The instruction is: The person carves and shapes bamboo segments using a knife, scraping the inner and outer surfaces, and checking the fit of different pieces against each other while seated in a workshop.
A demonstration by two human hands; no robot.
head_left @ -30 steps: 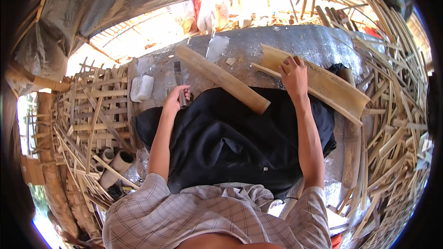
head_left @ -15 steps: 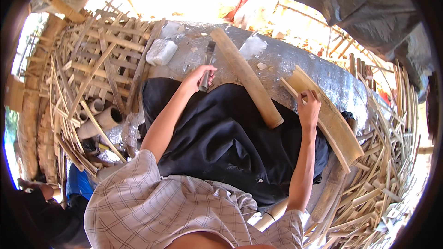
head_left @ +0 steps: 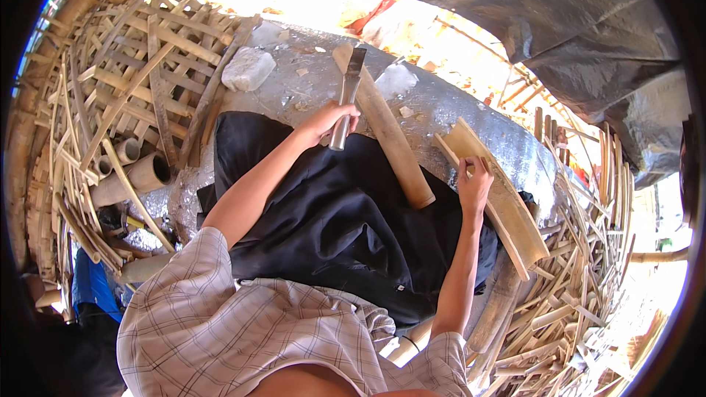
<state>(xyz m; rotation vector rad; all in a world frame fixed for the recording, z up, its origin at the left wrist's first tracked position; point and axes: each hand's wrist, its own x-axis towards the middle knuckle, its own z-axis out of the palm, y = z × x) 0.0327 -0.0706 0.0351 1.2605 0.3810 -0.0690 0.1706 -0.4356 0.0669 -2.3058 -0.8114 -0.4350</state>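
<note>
My left hand [head_left: 333, 123] is closed around the rounded metal handle of a chisel-like tool [head_left: 351, 81], whose flat, flared end points away from me. Over my lap, which is covered by black cloth [head_left: 323, 213], lies a bamboo length [head_left: 393, 129] running from the far middle toward me. To its right rests a split bamboo half [head_left: 507, 202], hollow side showing. At its near-left edge, my right hand [head_left: 474, 180] has bent fingers that seem to pinch that edge; the fingertips are partly hidden.
A whitish block [head_left: 248, 68] sits on the grey surface [head_left: 309, 51] ahead. Woven bamboo lattice [head_left: 158, 66] and bamboo tubes [head_left: 147, 173] stand at left. Loose bamboo strips [head_left: 559, 323] pile up at right. Dark sheeting [head_left: 588, 44] hangs above.
My left hand has moved right with the tool, whose flared end now overlaps the bamboo length. The right hand stays at the split half; the whole view has shifted slightly.
</note>
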